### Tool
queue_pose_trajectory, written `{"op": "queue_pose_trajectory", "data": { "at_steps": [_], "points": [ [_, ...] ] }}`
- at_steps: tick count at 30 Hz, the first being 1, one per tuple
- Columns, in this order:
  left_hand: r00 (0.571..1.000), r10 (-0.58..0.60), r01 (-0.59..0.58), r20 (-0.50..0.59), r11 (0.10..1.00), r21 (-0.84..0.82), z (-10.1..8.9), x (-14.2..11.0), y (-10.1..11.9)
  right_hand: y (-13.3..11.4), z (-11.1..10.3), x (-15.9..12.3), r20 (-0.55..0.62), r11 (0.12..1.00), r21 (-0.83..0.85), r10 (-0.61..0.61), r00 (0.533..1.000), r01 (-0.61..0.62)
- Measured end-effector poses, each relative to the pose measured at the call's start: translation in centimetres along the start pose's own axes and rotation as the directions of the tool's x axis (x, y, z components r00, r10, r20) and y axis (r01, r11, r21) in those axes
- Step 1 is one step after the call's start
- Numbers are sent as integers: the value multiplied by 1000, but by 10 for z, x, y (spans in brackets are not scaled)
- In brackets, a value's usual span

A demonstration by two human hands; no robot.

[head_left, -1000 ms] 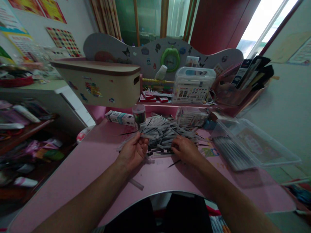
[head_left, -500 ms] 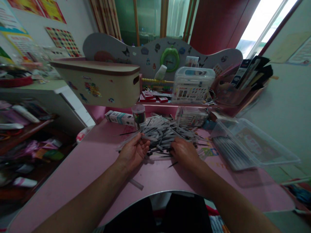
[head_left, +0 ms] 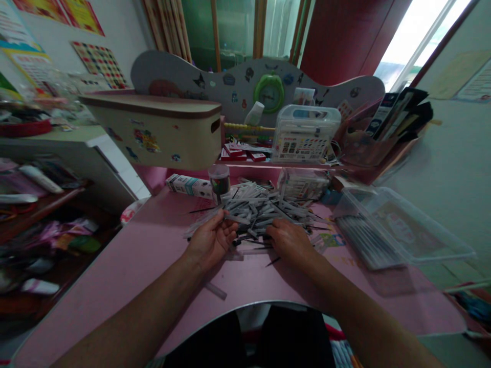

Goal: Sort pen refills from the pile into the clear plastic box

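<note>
A loose heap of translucent plastic tubes and thin dark sticks (head_left: 255, 202) lies in the middle of the pink desk (head_left: 153, 266). My left hand (head_left: 211, 239) is palm up at the heap's near left edge. Its thumb and forefinger pinch a clear plastic tube (head_left: 237, 219) that points right over the heap. On the heap's near right side, my right hand (head_left: 291, 240) is palm down with fingers curled in; its fingertips and whatever they grip are hidden. Small black pieces (head_left: 240, 239) lie between the hands. One clear tube (head_left: 216, 291) rests apart, nearer me.
On the right stands a clear plastic box (head_left: 429, 240) beside a row of dark-tipped sticks (head_left: 364, 245). Behind the heap are a round tub (head_left: 219, 184), a long carton (head_left: 187, 185) and a clear case (head_left: 303, 184). A cream bin (head_left: 161, 135) sits on the shelf above.
My right hand has shifted slightly left among the pieces at the heap's near edge. My left hand and its tube stay almost where they were.
</note>
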State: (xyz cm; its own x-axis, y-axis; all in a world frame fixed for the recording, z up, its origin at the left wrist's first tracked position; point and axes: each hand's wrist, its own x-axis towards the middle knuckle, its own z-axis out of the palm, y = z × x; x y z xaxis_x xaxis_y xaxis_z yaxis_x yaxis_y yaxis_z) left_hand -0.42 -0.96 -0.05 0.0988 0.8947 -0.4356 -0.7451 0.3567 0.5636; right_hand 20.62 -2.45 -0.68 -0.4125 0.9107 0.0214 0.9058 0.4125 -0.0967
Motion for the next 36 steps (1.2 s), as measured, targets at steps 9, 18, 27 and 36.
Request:
{"op": "queue_pose_trajectory", "data": {
  "at_steps": [9,18,27,36],
  "points": [
    [1000,0,0,-8,1000,19,-1,0,0,7,-7,0,25,1000,-5,-27,999,27],
    [1000,11,-11,-2,999,40,-3,2,-2,6,-6,0,-70,984,168,-54,996,66],
    [999,9,-14,54,995,99,-9,4,-7,3,-5,3,-66,88,995,216,974,48],
    [996,23,-32,84,994,105,-9,3,-9,-6,-1,6,-5,-48,999,207,978,15]
  ]
}}
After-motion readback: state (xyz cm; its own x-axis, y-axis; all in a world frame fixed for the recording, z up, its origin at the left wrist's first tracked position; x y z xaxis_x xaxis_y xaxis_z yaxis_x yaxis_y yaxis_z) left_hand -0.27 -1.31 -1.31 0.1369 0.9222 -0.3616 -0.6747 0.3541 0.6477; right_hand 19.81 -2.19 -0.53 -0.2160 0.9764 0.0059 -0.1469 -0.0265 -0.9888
